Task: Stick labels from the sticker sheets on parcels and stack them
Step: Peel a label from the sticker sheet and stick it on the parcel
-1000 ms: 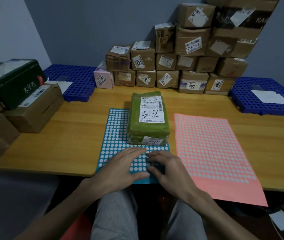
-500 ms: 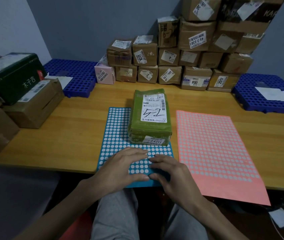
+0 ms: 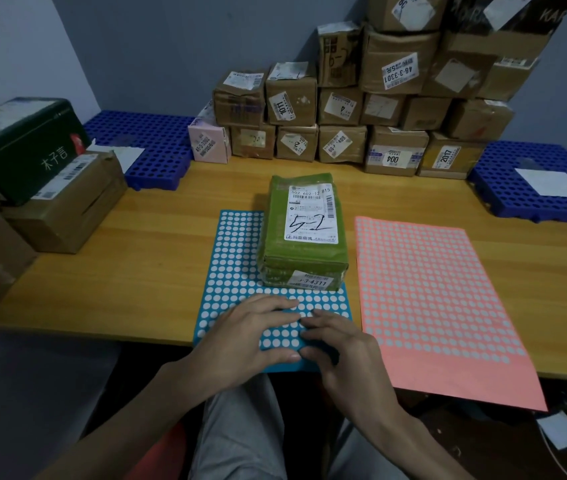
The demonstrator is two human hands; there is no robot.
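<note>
Blue sticker sheet (image 3: pixel 233 271): rows of white round dots, flat on wooden surface (image 3: pixel 136 271) at 6 o'clock, near end overhanging the surface edge.
Green parcel (image 3: pixel 304 233): wrapped, white printed label with handwritten marks on top, smaller label on near face; resting on the blue sheet's 1 o'clock part, about mid-surface.
Pink sticker sheet (image 3: pixel 431 299): same dot pattern, just beside the blue sheet at 3 o'clock, near end overhanging.
Left grip (image 3: pixel 251 337): fingers straight, laid flat on the blue sheet's near rows, holding nothing.
Right grip (image 3: pixel 348 355): fingers bent, tips on the same sheet just beside the left fingertips; cannot tell whether a dot is pinched.
Stacked cardboard parcels (image 3: pixel 396 98): labelled, piled against the wall at 12 to 1 o'clock.
Small pink box (image 3: pixel 207 145): at the stack's 9 o'clock end.
Blue perforated tray (image 3: pixel 150 140): at 10 o'clock, bearing white paper.
Second blue perforated tray (image 3: pixel 517 192): at 2 o'clock, bearing white paper.
Dark green box (image 3: pixel 22 147): atop brown cartons (image 3: pixel 67 209) at 9 o'clock.
</note>
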